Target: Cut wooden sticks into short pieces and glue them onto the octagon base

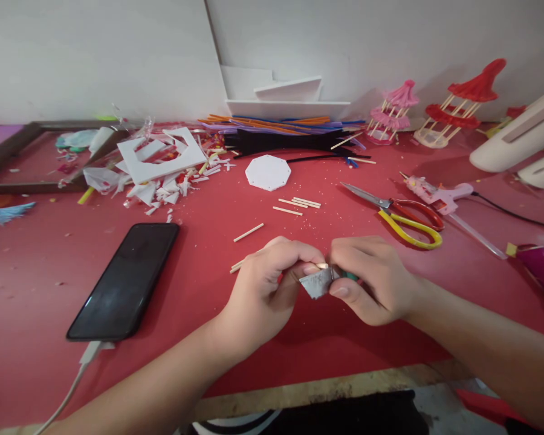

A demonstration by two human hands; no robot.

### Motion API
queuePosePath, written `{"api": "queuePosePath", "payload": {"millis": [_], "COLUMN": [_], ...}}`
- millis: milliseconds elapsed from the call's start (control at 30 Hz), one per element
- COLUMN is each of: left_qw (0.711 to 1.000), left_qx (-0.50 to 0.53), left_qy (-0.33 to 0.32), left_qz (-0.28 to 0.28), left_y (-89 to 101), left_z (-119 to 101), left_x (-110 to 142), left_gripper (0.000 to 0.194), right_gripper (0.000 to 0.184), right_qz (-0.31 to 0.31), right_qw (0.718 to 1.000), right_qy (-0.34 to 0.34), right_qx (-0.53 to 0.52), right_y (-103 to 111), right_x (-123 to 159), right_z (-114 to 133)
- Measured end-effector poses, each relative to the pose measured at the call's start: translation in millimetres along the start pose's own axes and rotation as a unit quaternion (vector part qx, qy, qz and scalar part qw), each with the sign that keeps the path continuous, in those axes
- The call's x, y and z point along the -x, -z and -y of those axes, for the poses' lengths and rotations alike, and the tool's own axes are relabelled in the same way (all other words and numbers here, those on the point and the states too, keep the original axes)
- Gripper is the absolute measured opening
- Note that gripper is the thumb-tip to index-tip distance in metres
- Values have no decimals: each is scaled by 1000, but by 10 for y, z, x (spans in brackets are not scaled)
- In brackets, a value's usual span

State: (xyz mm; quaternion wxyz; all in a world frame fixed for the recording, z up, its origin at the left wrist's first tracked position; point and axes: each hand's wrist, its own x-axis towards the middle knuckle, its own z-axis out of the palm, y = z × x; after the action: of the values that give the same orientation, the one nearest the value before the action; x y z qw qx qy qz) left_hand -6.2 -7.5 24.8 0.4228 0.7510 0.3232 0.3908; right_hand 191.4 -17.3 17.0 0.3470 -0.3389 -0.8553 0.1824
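Note:
My left hand (267, 278) pinches a short wooden stick (321, 266), whose pale end shows past the fingertips. In my right hand (376, 281) is a small knife (316, 284) with a broad grey blade; a bit of green handle shows between the fingers. The blade lies against or just beside the stick's end; exact contact is hard to see. Several cut wooden sticks (288, 211) lie on the red table beyond my hands. Behind them rests a white foam octagon (268, 173) with small marks near its edge.
A phone (124, 281) with a cable lies left. Scissors (390, 211) and a pink glue gun (439, 194) lie right. White foam scraps (163, 187) are heaped back left. Pink (392, 115) and red (465, 103) tiered models stand at the back, near pipe cleaners (272, 124).

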Motion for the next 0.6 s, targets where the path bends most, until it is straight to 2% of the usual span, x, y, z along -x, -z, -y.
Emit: {"api": "queuePosePath", "payload": {"millis": [367,500,600], "left_qw": [1000,999,998], "left_qx": [11,28,56], "left_qy": [0,0,-34], "left_qz": [-13,-16,3], "left_y": [-11,-12,6], "left_z": [32,6,-37], "left_x": [7,9,12], "left_gripper": [26,23,22], "right_gripper": [35,36,32], "right_qz": [0,-4,-43], "right_qw": [998,998,994], "right_qy": [-2,0,-35], "right_qx": [55,64,90], "right_y": [36,63,158], "right_x": [-28,-45,-51], "right_z": [44,13,-60]}}
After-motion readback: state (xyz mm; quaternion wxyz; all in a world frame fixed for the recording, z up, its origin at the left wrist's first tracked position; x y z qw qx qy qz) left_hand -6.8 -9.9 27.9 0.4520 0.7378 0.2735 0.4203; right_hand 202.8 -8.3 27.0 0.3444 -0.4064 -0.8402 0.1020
